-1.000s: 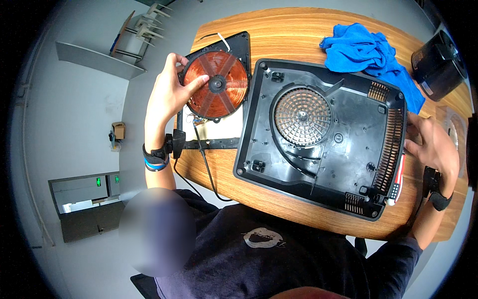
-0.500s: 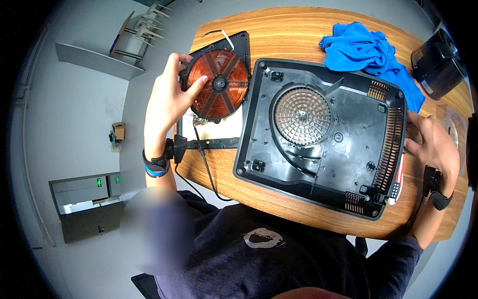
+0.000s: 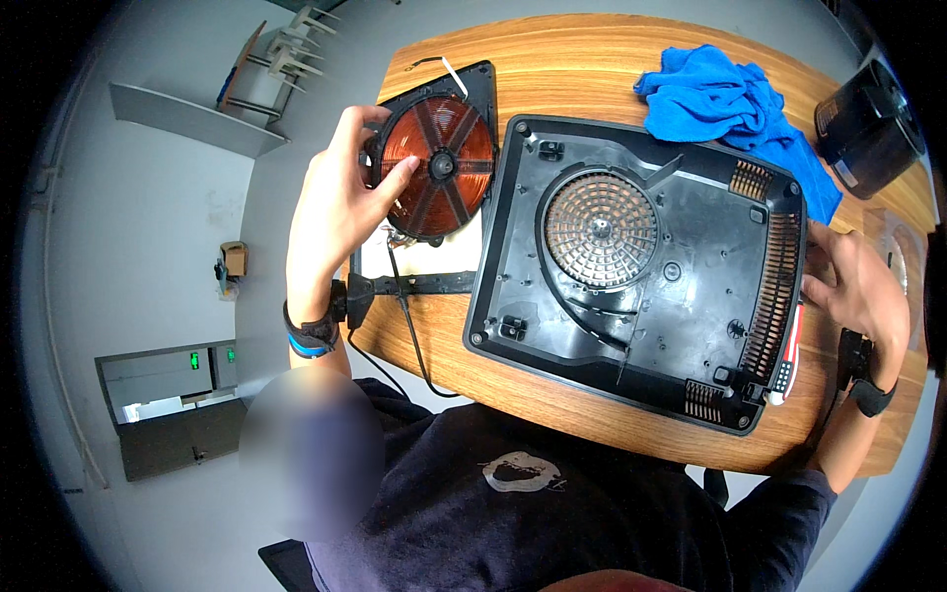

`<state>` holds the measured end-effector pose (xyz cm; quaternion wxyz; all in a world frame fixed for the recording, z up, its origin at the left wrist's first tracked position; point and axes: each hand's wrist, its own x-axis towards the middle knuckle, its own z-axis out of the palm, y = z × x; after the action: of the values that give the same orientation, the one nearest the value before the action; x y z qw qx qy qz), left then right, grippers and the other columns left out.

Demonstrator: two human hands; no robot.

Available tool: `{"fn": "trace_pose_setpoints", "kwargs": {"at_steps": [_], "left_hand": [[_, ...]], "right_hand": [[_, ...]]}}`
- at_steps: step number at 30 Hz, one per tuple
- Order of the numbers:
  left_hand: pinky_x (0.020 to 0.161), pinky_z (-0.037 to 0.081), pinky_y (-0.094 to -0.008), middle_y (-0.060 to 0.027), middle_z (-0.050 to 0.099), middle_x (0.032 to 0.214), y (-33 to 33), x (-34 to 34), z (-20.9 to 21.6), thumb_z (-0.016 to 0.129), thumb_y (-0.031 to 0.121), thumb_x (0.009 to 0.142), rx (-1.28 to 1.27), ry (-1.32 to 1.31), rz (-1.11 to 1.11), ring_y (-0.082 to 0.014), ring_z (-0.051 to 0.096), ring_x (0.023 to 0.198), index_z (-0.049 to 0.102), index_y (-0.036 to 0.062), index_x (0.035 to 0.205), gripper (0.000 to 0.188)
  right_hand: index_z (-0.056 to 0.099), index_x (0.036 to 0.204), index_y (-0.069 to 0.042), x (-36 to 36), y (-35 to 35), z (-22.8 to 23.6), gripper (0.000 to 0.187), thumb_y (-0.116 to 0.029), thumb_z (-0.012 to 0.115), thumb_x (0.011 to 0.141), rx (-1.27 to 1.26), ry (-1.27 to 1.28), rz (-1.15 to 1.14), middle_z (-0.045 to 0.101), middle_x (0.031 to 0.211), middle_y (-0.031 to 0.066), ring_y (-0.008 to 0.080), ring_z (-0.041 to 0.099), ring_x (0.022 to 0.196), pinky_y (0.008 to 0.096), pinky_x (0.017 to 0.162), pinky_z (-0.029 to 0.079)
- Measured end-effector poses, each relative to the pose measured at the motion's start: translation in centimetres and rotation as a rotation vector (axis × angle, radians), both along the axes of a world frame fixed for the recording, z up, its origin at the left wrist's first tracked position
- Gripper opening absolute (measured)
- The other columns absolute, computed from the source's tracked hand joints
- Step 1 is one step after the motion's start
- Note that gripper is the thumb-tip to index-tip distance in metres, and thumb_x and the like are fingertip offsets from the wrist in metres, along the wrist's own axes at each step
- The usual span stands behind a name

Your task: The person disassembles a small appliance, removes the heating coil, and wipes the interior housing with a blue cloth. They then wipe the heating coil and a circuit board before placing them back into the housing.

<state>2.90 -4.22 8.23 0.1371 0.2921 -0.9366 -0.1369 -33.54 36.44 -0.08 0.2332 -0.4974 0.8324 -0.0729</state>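
My left hand (image 3: pixel 345 187) grips the left rim of a round copper induction coil (image 3: pixel 459 205), its thumb lying on top and its fingers curled at the edge. The coil sits on a black-framed panel (image 3: pixel 480 84) at the left of the table. To its right lies a black plastic induction cooker casing (image 3: pixel 681 326), inner side up, with a round grille and side vents. My right hand (image 3: pixel 856 281) holds the casing's right edge; some fingertips are hidden by it. A white-sleeved wire (image 3: pixel 455 77) sticks up beyond the coil.
A crumpled blue cloth (image 3: pixel 705 94) lies behind the casing, beside a black container (image 3: pixel 868 128) at the far right. A red and white item (image 3: pixel 787 365) shows under the casing's right edge. Black cable (image 3: pixel 412 340) hangs over the wooden table's (image 3: pixel 562 59) near edge.
The coil has shifted slightly to the right and away from me, with my left hand on it. My right hand and the casing have hardly moved.
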Motion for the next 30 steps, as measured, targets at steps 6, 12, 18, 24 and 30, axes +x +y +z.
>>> {"fn": "trace_pose_setpoints", "kwargs": {"at_steps": [6, 12, 18, 24, 30], "left_hand": [[0.064, 0.060, -0.0335, -0.0215, 0.082, 0.113, 0.9, -0.1, 0.3, 0.086, 0.017, 0.100, 0.017, -0.004, -0.020, -0.0205, 0.079, 0.071, 0.057, 0.0010, 0.143, 0.054], [0.068, 0.065, -0.0353, -0.0201, 0.082, 0.114, 2.2, -0.2, 0.6, 0.085, 0.017, 0.101, 0.111, -0.014, -0.015, -0.0243, 0.084, 0.079, 0.055, 0.0023, 0.153, 0.062], [0.071, 0.066, -0.0356, -0.0193, 0.080, 0.114, 2.5, 0.0, 0.1, 0.086, 0.018, 0.099, 0.224, 0.000, -0.124, -0.0214, 0.082, 0.083, 0.050, 0.0047, 0.165, 0.076], [0.071, 0.066, -0.0333, -0.0195, 0.076, 0.127, 3.4, 1.0, -0.2, 0.085, 0.021, 0.100, 0.209, -0.052, -0.132, -0.0191, 0.077, 0.086, 0.046, 0.0075, 0.171, 0.082], [0.072, 0.065, -0.0330, -0.0188, 0.075, 0.125, 3.3, 0.1, -1.1, 0.083, 0.019, 0.102, 0.233, 0.063, -0.218, -0.0172, 0.076, 0.085, 0.052, 0.0046, 0.166, 0.073]], "right_hand": [[0.067, 0.145, 0.002, -0.2, 0.8, -0.8, 0.069, -0.011, 0.088, 0.081, -0.008, 0.032, -0.036, 0.074, 0.105, 0.0293, 0.0479, 0.070, 0.104, 0.0530, 0.093, 0.056], [0.066, 0.147, 0.002, 0.3, 0.1, 0.1, 0.070, -0.012, 0.088, 0.082, 0.036, 0.011, -0.064, 0.075, 0.106, 0.0295, 0.0479, 0.070, 0.105, 0.0526, 0.094, 0.056], [0.069, 0.137, 0.005, 0.8, -0.3, 0.6, 0.060, -0.010, 0.086, 0.081, -0.052, -0.070, -0.051, 0.075, 0.097, 0.0306, 0.0493, 0.073, 0.097, 0.0526, 0.087, 0.057], [0.069, 0.133, 0.005, 1.6, -1.7, 2.1, 0.055, -0.009, 0.085, 0.082, 0.049, -0.020, -0.023, 0.074, 0.098, 0.0335, 0.0509, 0.073, 0.097, 0.0534, 0.086, 0.057], [0.069, 0.141, 0.002, 1.9, 0.5, 2.7, 0.048, -0.010, 0.080, 0.096, -0.086, 0.210, -0.083, 0.079, 0.119, 0.0272, 0.0463, 0.075, 0.113, 0.0503, 0.101, 0.058]]}}
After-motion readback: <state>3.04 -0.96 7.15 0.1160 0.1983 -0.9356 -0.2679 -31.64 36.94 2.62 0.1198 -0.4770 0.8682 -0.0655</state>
